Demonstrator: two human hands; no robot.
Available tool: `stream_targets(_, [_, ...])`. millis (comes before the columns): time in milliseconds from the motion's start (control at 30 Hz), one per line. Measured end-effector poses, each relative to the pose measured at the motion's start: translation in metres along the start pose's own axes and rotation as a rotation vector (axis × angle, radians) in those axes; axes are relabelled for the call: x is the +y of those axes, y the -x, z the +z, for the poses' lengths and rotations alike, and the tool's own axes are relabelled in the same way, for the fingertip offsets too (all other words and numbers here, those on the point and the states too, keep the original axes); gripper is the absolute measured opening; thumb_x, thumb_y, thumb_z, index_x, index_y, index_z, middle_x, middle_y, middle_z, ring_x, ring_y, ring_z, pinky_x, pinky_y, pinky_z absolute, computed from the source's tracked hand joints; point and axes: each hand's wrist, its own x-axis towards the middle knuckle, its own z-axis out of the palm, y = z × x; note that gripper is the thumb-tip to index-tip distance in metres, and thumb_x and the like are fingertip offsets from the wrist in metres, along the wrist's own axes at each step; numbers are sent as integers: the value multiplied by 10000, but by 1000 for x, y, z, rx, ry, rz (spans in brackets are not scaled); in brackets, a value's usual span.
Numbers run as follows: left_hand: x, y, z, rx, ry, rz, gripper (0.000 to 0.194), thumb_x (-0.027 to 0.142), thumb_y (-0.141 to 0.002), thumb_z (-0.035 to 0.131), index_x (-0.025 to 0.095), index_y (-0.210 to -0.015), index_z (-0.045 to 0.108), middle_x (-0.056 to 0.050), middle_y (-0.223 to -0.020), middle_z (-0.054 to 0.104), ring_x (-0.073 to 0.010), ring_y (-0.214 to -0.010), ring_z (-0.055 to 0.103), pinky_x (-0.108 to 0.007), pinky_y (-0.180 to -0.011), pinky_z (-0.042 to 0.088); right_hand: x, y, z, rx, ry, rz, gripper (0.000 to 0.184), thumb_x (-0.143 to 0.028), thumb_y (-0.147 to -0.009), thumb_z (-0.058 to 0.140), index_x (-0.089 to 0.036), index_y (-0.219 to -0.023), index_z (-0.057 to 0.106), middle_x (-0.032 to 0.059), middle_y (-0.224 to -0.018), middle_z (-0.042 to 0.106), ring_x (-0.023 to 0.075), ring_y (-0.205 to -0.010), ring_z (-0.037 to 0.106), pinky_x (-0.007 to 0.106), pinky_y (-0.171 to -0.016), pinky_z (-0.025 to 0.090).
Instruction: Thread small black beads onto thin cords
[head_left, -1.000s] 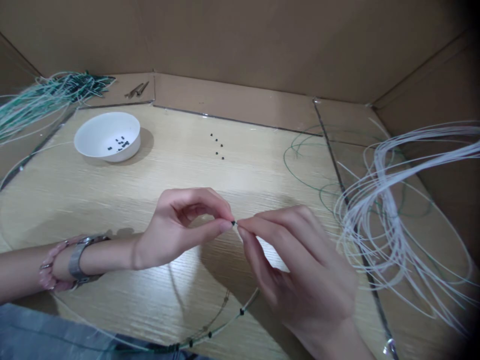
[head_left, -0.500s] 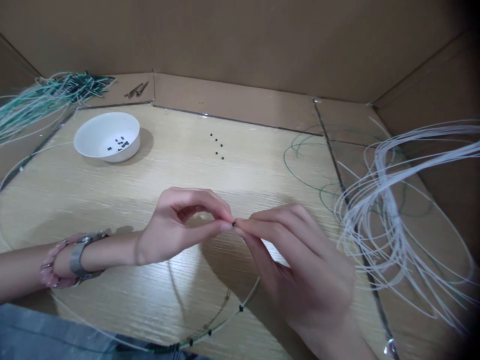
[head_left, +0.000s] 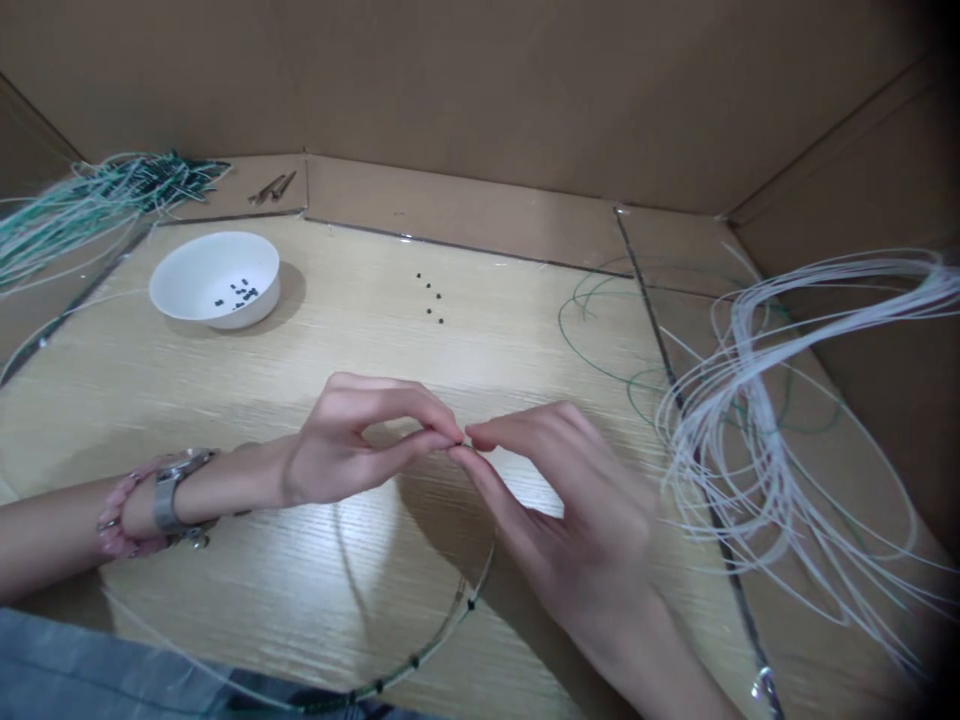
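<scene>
My left hand (head_left: 360, 440) and my right hand (head_left: 570, 510) meet fingertip to fingertip above the middle of the wooden table (head_left: 225, 400). Both are pinched shut on a thin clear line (head_left: 480, 570) that curves down toward me with small dark beads (head_left: 471, 604) strung along it. Any bead at the pinch point is hidden by the fingertips. A watch and a pink bracelet sit on my left wrist (head_left: 161, 500).
A white bowl (head_left: 215, 279) with several dark beads stands at the back left. Several loose beads (head_left: 430, 297) lie behind my hands. A bundle of white lines (head_left: 757, 420) loops at the right, green-tipped strands (head_left: 97, 195) lie at the far left. Cardboard walls (head_left: 480, 90) surround the table.
Both hands have shifted slightly up and left, still pinched together. The small bead seen between the fingertips earlier is now hidden. The beaded line has swung a little.
</scene>
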Motion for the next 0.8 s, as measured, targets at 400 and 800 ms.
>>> stream_targets(400, [18, -23, -26, 2, -450, 334, 226, 24, -747, 592, 205, -847, 683, -33, -755, 704, -135, -695, 644, -232, -652, 513, 5, -4, 6, 12, -54, 202, 127, -71, -706, 578, -180, -648, 551, -11, -644, 601, 138, -668, 525, 280, -633, 415])
stream_targets(800, [2, -48, -32, -34, -581, 171, 94, 143, -860, 519, 138, -808, 596, -16, -751, 642, -99, -671, 588, -209, -627, 467, 31, 2, 16, -148, -480, 543, 360, -353, -823, 545, -235, -1156, 474, 67, -1110, 604, 188, -1057, 550, 334, -830, 451])
